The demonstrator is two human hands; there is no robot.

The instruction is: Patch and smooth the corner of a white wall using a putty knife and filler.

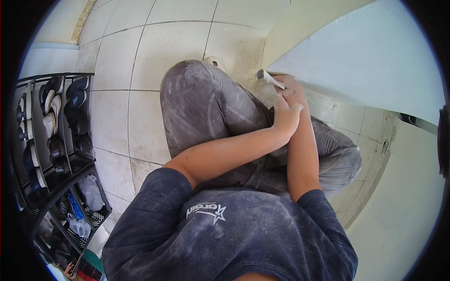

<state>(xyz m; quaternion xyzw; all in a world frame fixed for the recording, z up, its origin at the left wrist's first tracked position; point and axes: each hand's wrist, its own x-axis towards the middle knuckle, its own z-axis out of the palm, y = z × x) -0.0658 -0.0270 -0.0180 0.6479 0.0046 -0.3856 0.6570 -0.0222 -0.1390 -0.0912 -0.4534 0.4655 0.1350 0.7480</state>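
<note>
My right hand [291, 89] is closed round a short pale rod-like tool [273, 80] with a rounded grey end, beside the lower edge of a white slanted panel [356, 51]. The rest of the tool is hidden by the hand and the panel. My left arm crosses in front of me, and my left hand [287, 114] lies against my right wrist. Its thumb and a finger show apart, and I see nothing held in it; the other fingers are partly hidden. Pale dust marks my grey trousers [201, 103] and dark shirt [262, 225].
I sit on a dusty tiled floor [150, 61], legs folded. Along the left stands a black rack [51, 185] with several shoes and plastic bags. Pale walls [398, 201] bound the right side, and loose dust [251, 77] lies near the panel's foot.
</note>
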